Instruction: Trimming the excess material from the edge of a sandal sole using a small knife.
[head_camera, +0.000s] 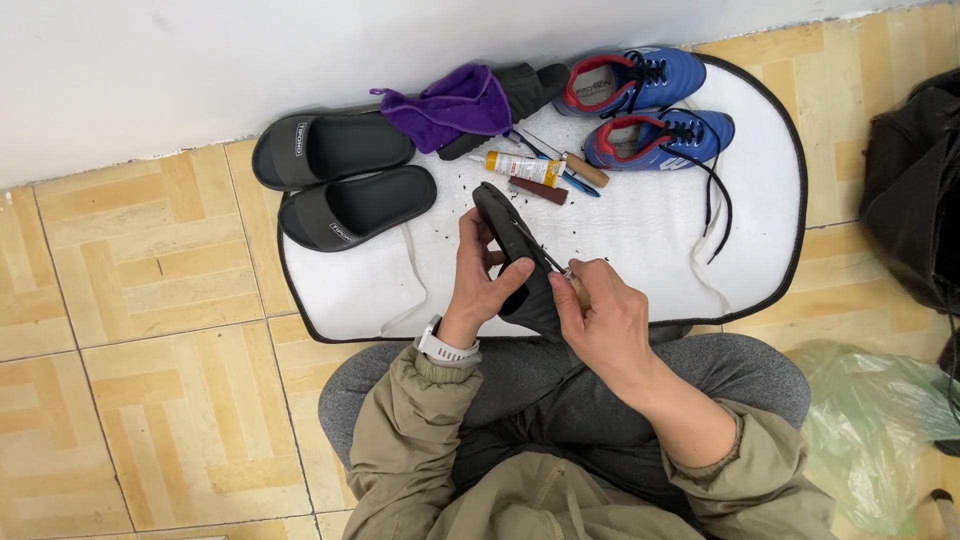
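L hand (478, 285) gripped black shoe (515, 255), R hand (600, 315) clenched on awl-like tool (548, 258) at sole; black crumbs scattered on white mat (640, 225), scraping judged partway, blue cleats (640, 105) far right untouched.

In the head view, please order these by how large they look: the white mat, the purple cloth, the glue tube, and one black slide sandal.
1. white mat, by far the largest.
2. black slide sandal.
3. purple cloth, a little smaller than the sandal, though it is crumpled.
4. glue tube, the smallest.
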